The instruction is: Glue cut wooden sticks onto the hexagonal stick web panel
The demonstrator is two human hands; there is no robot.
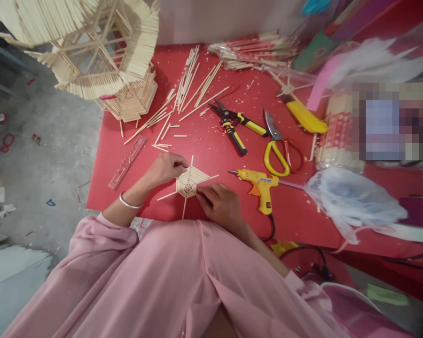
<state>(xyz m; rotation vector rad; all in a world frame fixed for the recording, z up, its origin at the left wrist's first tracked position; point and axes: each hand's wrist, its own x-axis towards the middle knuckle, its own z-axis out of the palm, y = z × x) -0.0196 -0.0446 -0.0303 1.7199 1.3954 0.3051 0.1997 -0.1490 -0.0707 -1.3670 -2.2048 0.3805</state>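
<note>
A small web-shaped piece made of thin wooden sticks (188,186) lies near the table's front edge. Its spokes stick out past tight rings of short sticks, and more rows fill its upper right side. My left hand (166,169), with a bangle at the wrist, has its fingers pinched at the web's upper left edge. From the right, my right hand (221,202) grips the web's lower right edge with curled fingers; its fingertips are partly hidden. Just right of that hand lies a yellow glue gun (259,184), its nozzle pointing left.
Loose sticks (188,82) and a clear ruler (127,163) lie on the red table (151,188). Behind are pliers (234,126), scissors (277,145) and a yellow-handled tool (305,116). A stick-built model (102,61) stands back left; bagged sticks (338,126) and a plastic bag (356,197) sit right.
</note>
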